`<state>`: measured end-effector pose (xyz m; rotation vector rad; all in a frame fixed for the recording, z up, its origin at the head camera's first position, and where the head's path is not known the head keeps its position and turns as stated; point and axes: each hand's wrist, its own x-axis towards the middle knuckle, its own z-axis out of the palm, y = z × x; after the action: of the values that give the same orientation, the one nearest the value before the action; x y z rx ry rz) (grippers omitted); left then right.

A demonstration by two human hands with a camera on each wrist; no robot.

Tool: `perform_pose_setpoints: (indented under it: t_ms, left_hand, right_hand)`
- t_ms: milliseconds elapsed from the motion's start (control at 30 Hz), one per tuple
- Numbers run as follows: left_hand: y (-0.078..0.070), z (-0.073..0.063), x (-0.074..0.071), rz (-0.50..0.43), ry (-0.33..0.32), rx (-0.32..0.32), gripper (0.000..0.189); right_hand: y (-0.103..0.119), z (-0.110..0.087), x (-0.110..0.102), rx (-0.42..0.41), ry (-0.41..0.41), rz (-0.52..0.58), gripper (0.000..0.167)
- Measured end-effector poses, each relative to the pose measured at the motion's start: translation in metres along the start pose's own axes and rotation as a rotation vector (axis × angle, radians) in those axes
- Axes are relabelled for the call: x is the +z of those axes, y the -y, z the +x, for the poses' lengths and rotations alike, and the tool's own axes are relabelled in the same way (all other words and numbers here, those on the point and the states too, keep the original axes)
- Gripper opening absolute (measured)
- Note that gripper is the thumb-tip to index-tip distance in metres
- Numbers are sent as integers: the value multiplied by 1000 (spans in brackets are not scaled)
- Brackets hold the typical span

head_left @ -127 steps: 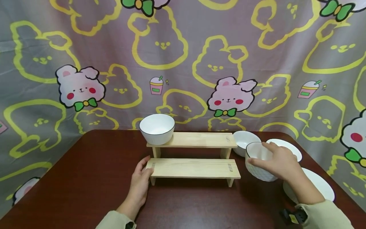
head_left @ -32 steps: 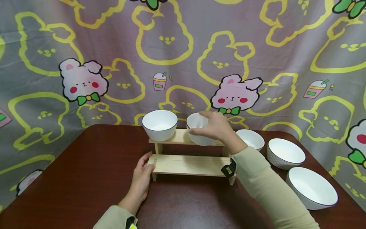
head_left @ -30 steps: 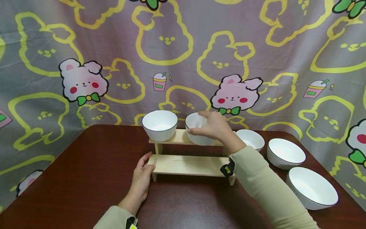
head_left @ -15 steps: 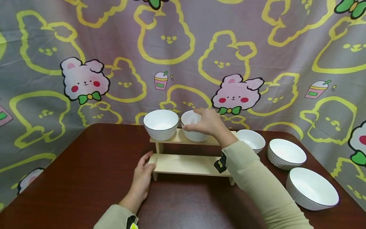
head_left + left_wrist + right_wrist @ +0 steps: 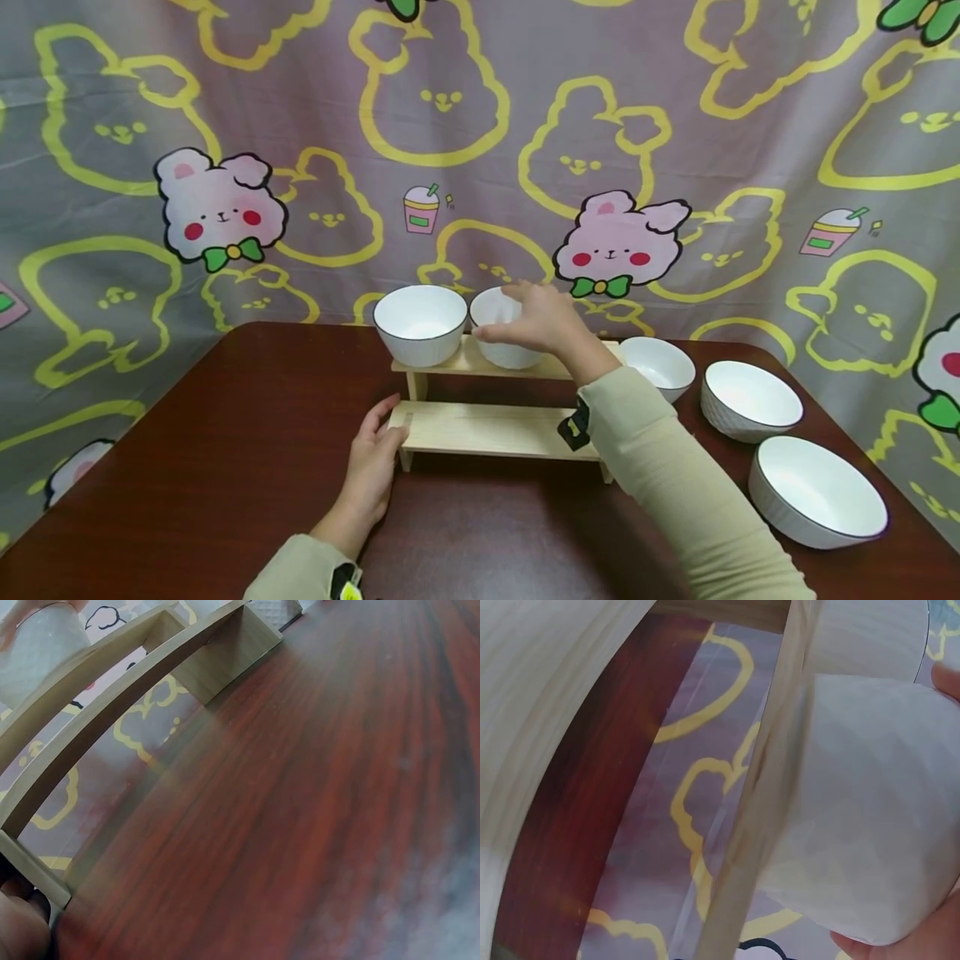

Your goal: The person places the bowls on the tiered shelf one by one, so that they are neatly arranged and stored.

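A two-tier wooden shelf rack [image 5: 487, 429] stands on the table. My left hand [image 5: 367, 471] grips the left end of its lower board, thumb along the edge; the left wrist view shows a bit of that hand [image 5: 22, 926] by the rack's leg. With fingers and thumb spread across its rim, my right hand [image 5: 543, 321] holds a white dark-rimmed bowl [image 5: 506, 354] at the upper board. Textured sides of this bowl [image 5: 877, 802] show in the right wrist view, close against the board's edge. Just left of it, another white bowl [image 5: 420, 329] sits on the upper board.
To the right of the rack, a white bowl [image 5: 660, 367], a second textured bowl [image 5: 750, 400] and a larger oval bowl [image 5: 817, 496] stand on the dark red-brown table [image 5: 225, 450]. A patterned curtain [image 5: 465, 192] hangs behind the table.
My right hand has carried the bowl from the table's right side to the upper board, then shifted it left, close beside the first bowl. My left hand has stayed at the rack's end.
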<state>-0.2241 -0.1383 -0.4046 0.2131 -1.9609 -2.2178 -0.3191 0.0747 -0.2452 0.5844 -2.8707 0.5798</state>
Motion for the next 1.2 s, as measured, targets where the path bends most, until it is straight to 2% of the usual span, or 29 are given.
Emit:
perform_pose_setpoints:
  t_ms: [133,300,567,733,1000,1200]
  left_hand:
    - [0,0,0,-1,0,-2,52]
    - [0,1,0,-5,-1,-4,51]
    - [0,1,0,-5,-1,-5,52]
    - [0,0,0,-1,4,-5,52]
    - [-1,1,0,-6,8,2,52]
    - [-2,0,-1,1,6,-1,52]
  right_hand:
    - [-1,-1,-4,8,58,0,87]
    - [-4,-3,-12,23,91,57,84]
    - [-13,-12,-29,0,53,119,79]
    - [-20,-20,-42,16,22,127,77]
    - [-31,-33,-59,37,-35,87,77]
    - [-37,-41,-70,53,-41,83,76]
